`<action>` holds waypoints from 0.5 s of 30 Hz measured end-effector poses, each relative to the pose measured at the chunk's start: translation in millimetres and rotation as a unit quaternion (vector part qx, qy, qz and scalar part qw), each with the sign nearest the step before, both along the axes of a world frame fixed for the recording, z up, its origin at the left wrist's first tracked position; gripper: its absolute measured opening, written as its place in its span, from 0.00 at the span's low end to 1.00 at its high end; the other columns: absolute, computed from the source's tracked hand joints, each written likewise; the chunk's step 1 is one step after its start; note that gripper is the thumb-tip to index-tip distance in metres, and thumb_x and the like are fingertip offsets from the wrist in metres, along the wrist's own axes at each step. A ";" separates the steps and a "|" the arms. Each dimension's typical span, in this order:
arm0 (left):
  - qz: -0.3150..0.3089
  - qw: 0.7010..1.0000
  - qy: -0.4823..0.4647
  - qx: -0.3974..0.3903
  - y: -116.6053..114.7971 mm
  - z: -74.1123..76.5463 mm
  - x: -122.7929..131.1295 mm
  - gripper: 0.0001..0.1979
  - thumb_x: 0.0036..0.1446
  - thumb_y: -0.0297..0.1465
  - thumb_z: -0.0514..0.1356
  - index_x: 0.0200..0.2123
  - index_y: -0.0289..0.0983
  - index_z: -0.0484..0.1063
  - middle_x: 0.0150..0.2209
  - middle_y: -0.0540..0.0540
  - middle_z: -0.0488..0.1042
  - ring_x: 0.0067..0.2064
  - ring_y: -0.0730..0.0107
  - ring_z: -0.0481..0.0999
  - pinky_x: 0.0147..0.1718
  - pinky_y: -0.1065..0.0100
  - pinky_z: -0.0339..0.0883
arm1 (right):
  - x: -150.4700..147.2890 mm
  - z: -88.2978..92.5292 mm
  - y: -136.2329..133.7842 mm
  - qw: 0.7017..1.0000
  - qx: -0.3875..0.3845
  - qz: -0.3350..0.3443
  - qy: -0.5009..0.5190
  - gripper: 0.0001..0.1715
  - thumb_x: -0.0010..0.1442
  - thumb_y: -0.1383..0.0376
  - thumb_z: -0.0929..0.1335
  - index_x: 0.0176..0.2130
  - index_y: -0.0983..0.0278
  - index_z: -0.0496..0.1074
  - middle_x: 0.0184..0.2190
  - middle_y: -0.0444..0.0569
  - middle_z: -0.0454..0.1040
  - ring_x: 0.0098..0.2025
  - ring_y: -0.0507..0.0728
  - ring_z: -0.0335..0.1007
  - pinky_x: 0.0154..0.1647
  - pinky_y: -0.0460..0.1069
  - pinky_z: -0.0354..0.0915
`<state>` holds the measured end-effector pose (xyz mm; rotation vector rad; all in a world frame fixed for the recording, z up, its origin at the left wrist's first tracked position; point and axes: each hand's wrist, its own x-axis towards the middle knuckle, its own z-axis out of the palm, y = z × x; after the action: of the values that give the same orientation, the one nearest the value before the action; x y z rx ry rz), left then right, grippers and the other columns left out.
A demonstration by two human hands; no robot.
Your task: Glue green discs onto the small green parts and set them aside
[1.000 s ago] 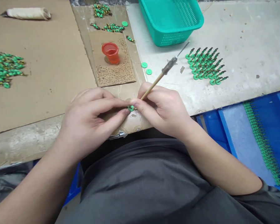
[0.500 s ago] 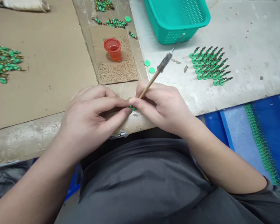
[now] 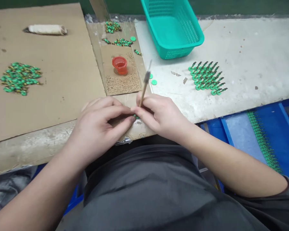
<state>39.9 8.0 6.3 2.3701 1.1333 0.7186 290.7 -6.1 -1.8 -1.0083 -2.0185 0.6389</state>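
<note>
My left hand (image 3: 103,120) is closed, thumb and forefinger pinching a small green piece (image 3: 135,116) near the table's front edge. Its shape is mostly hidden by the fingers. Against those fingertips rest the fingertips of my right hand (image 3: 159,112), which are also closed on the green piece. A thin wooden-handled tool (image 3: 144,86) with a dark collar and a fine pale tip is tucked in my right hand, tip pointing up and away. Just beyond the hands lie flat green button-like discs (image 3: 154,82). A red cup (image 3: 120,68) with clear liquid stands on a speckled cardboard piece (image 3: 122,84).
Green-and-dark pieces (image 3: 207,75) stand upright in rows on green discs at right. A green basket (image 3: 178,51) stands behind. Loose beaded pieces (image 3: 20,77) and a wrapped, pointed roll (image 3: 47,29) lie on the left cardboard. Blue trays (image 3: 284,128) sit below the right edge.
The view has tilted up, showing more of the table's back. The tool in my right hand has turned more upright. Both hands stay together at the green piece.
</note>
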 end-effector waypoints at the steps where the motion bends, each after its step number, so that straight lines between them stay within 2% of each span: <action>1: 0.003 1.000 0.008 -0.004 -0.5 1.0 -0.3 0.12 0.81 0.41 0.65 0.55 0.47 0.91 0.46 0.47 0.84 0.49 0.59 0.84 0.51 0.57 0.70 | 0.7 0.3 -1.6 1.000 -0.017 -0.013 0.017 0.24 0.90 0.53 0.67 0.39 0.58 0.72 0.39 0.44 0.81 0.45 0.57 0.84 0.53 0.51 0.79; 5: 0.029 0.999 0.015 -0.010 -7.9 6.2 -0.9 0.12 0.81 0.43 0.66 0.57 0.51 0.90 0.48 0.49 0.88 0.49 0.58 0.87 0.50 0.57 0.73 | 10.0 1.2 -17.0 0.975 -0.086 -0.127 0.158 0.20 0.88 0.51 0.71 0.43 0.57 0.72 0.36 0.41 0.80 0.38 0.55 0.85 0.44 0.50 0.79; 8: 0.050 0.999 -0.018 -0.009 -18.5 9.4 2.4 0.11 0.81 0.39 0.66 0.57 0.49 0.88 0.48 0.50 0.89 0.45 0.62 0.86 0.47 0.59 0.75 | 20.0 -1.3 -27.9 0.953 -0.104 -0.180 0.222 0.20 0.86 0.49 0.73 0.42 0.56 0.73 0.34 0.40 0.80 0.34 0.53 0.85 0.39 0.49 0.80; 12: 0.071 0.996 -0.051 0.022 -26.2 9.6 14.9 0.08 0.79 0.40 0.71 0.54 0.46 0.88 0.45 0.49 0.88 0.44 0.63 0.85 0.47 0.62 0.76 | 24.9 -5.2 -31.2 0.953 -0.113 -0.182 0.212 0.24 0.83 0.44 0.74 0.41 0.56 0.74 0.33 0.41 0.80 0.33 0.54 0.85 0.37 0.49 0.81; 15: 0.106 0.991 -0.085 0.002 -24.1 11.6 22.4 0.08 0.78 0.41 0.72 0.47 0.46 0.90 0.42 0.49 0.87 0.42 0.64 0.83 0.46 0.62 0.76 | 23.9 -5.3 -31.2 0.962 -0.109 -0.186 0.167 0.22 0.83 0.46 0.74 0.41 0.56 0.74 0.32 0.41 0.79 0.33 0.55 0.85 0.37 0.50 0.80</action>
<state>62.3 -16.1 17.9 2.1641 1.3203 0.9748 314.6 -37.3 -7.1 -1.2744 -1.4386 0.7767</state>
